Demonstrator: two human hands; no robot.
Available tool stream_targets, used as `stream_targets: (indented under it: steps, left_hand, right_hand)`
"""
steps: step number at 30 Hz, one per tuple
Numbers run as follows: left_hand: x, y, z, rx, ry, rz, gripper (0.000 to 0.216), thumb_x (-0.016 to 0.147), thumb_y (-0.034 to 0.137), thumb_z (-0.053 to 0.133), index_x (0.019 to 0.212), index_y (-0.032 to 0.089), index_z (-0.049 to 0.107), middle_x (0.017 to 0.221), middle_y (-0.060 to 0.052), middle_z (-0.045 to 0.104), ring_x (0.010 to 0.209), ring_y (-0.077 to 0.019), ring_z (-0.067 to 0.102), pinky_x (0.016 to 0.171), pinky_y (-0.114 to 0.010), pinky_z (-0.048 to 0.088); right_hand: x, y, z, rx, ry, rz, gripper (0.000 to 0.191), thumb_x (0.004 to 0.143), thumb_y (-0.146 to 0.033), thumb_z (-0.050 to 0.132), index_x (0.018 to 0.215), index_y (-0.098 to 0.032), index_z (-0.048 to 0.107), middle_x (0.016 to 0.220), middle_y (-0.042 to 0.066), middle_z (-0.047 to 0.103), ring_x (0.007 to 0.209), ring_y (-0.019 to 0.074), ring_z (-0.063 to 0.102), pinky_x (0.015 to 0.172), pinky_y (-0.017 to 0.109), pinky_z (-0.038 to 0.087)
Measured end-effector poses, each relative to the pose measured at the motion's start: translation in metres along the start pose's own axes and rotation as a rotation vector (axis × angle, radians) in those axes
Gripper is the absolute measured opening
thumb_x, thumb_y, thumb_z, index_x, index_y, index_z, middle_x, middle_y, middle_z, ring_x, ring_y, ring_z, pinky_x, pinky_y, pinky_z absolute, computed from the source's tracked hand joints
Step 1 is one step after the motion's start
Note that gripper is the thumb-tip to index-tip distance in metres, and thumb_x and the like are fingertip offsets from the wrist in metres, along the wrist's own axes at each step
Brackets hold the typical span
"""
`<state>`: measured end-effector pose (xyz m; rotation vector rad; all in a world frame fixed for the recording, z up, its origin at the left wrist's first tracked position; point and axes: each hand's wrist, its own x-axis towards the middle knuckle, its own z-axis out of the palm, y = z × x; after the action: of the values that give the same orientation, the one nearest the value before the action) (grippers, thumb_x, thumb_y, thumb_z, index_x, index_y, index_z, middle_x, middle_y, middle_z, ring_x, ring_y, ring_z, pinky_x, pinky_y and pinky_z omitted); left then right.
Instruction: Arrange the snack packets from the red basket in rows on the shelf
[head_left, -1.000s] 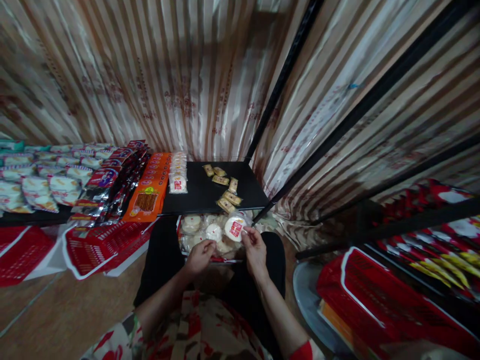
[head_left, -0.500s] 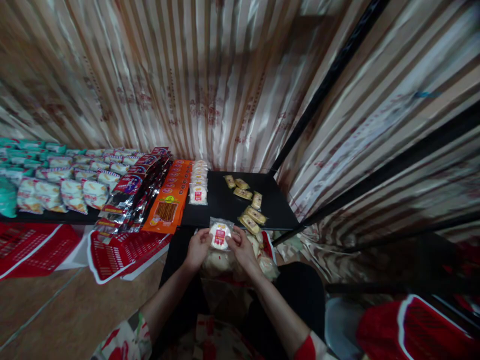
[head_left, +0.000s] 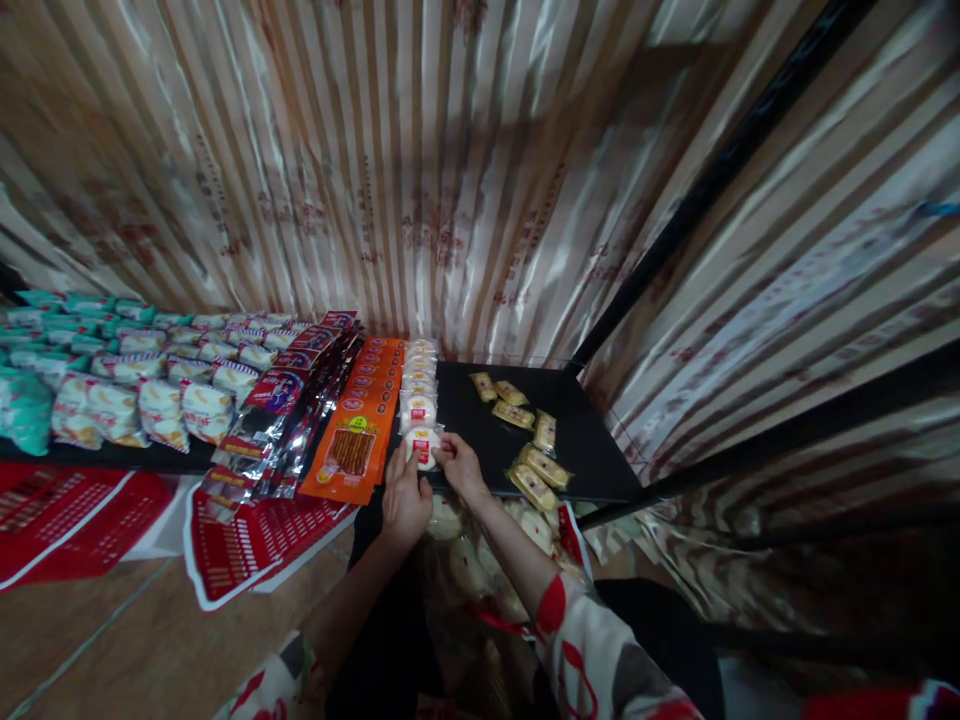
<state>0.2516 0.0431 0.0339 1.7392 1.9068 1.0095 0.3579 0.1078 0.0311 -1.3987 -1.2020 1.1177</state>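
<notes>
Both my hands hold one clear packet with a round white cake and a red label (head_left: 421, 445) at the front edge of the low black shelf (head_left: 585, 470). My left hand (head_left: 403, 497) grips its left side, my right hand (head_left: 459, 464) pinches its right side. The packet sits at the near end of a row of like white cake packets (head_left: 418, 380). Below my arms, a clear bag with more white cakes (head_left: 480, 560) rests on my lap.
Orange snack packs (head_left: 358, 420), dark red foil packs (head_left: 289, 395) and white and teal packets (head_left: 112, 385) fill the shelf to the left. Small yellow packets (head_left: 529, 440) lie on its right part. Red baskets (head_left: 247, 530) stand on the floor. Striped sheeting and black shelf rails surround.
My hands lifted the cake packet out of the bag on my lap and carried it forward and left to the front of the white row on the shelf.
</notes>
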Motion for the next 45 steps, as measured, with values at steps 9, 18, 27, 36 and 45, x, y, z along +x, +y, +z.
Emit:
stream_targets:
  steps: [9,18,27,36,45]
  left_hand:
    - [0.023,-0.008,0.01,0.122,-0.045,0.094,0.057,0.074,0.007,0.042,0.13,0.006,0.049,0.146,-0.014,0.037,0.138,-0.0281,0.026,0.114,-0.044,0.026]
    - [0.028,-0.019,0.02,0.107,-0.001,0.134,0.054,0.076,0.008,0.04,0.13,0.009,0.05,0.145,-0.013,0.039,0.137,-0.0285,0.028,0.113,-0.047,0.027]
    - [0.024,-0.017,0.022,0.11,0.079,0.193,0.054,0.08,0.011,0.038,0.134,0.012,0.045,0.145,-0.011,0.04,0.138,-0.0283,0.025,0.112,-0.048,0.028]
    - [0.02,-0.02,0.016,0.099,0.026,0.214,0.055,0.08,0.01,0.038,0.135,0.01,0.042,0.147,-0.012,0.036,0.141,-0.0259,0.019,0.114,-0.047,0.025]
    - [0.007,-0.014,0.011,0.132,0.075,0.303,0.048,0.079,0.009,0.04,0.127,0.011,0.05,0.143,-0.012,0.041,0.139,-0.0244,0.025,0.113,-0.042,0.029]
  right_hand:
    - [0.027,0.002,0.01,-0.242,0.044,-0.083,0.02,0.068,-0.023,0.06,0.087,-0.023,0.067,0.08,-0.001,0.065,0.066,0.0126,0.06,0.064,0.025,0.049]
    - [0.032,0.0,0.015,-0.418,0.077,-0.089,0.02,0.073,-0.021,0.06,0.092,-0.024,0.066,0.086,0.001,0.064,0.071,0.0146,0.062,0.068,0.027,0.048]
    - [0.028,0.005,0.02,-0.421,0.102,-0.063,0.022,0.076,-0.023,0.054,0.097,-0.02,0.06,0.092,0.004,0.064,0.077,0.0158,0.063,0.072,0.029,0.05]
    - [-0.022,0.007,0.0,-0.291,0.148,-0.294,0.029,0.079,-0.018,0.042,0.101,-0.019,0.062,0.101,0.008,0.063,0.091,0.017,0.061,0.086,0.031,0.049]
    - [-0.119,0.045,-0.078,-0.496,0.238,-0.38,0.029,0.081,-0.019,0.039,0.095,-0.022,0.064,0.107,0.009,0.063,0.104,0.0199,0.057,0.096,0.039,0.043]
